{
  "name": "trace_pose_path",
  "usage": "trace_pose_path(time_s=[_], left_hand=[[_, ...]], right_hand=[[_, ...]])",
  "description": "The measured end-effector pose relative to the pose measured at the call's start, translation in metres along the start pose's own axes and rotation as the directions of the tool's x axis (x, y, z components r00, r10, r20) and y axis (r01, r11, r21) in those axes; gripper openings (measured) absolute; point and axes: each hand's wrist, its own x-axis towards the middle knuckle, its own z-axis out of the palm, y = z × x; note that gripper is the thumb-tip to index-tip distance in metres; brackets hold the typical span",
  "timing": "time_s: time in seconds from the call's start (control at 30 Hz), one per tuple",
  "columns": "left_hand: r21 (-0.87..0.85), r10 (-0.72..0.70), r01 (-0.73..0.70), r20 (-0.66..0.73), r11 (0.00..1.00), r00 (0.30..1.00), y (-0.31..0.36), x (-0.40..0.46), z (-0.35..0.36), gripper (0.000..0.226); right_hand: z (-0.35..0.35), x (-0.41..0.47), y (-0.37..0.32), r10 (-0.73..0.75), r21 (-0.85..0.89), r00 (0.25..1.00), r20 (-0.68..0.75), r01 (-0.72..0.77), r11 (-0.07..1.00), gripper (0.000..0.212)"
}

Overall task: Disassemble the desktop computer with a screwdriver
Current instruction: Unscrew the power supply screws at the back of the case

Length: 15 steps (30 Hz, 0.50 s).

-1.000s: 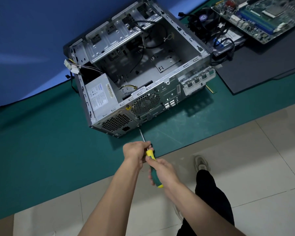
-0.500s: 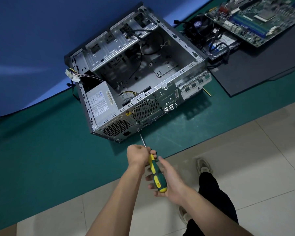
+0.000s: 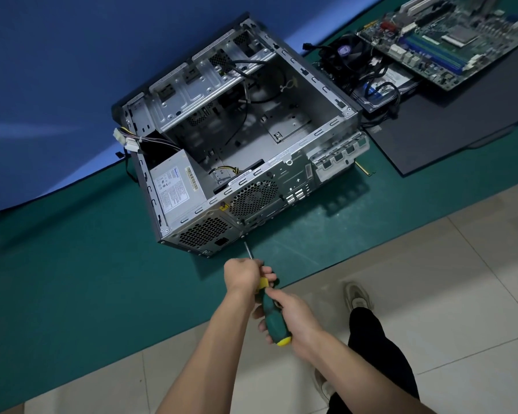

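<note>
Inside, the open case [image 3: 281, 138] holds a power supply [image 3: 177, 186]; both hands, left [image 3: 243, 274] and right [image 3: 293, 318], grip the screwdriver [image 3: 271, 315].

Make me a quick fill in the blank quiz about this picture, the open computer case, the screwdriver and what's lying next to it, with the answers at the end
1. The screwdriver is gripped by ____ hands, the left hand nearer the shaft and the right hand on the handle.
2. The screwdriver's tip meets the computer case on its ____ panel, next to the power supply.
3. The motherboard lies ____ the case, on a black mat.

Answers: both; rear; outside
</note>
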Motion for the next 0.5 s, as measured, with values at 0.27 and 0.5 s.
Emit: trace_pose_path(time_s=[0.27,0.5], left_hand=[[-0.050,0.070,-0.083,-0.222,0.995,0.972,0.025,0.027,0.016,0.018],[-0.209,0.038,-0.095,-0.259,0.973,0.965,0.025,0.031,0.013,0.022]], right_hand=[[-0.007,0.008,-0.008,-0.306,-0.578,0.909,-0.282,0.093,0.811,0.023],[-0.016,-0.003,-0.019,-0.509,-0.883,0.840,-0.188,0.083,0.462,0.024]])
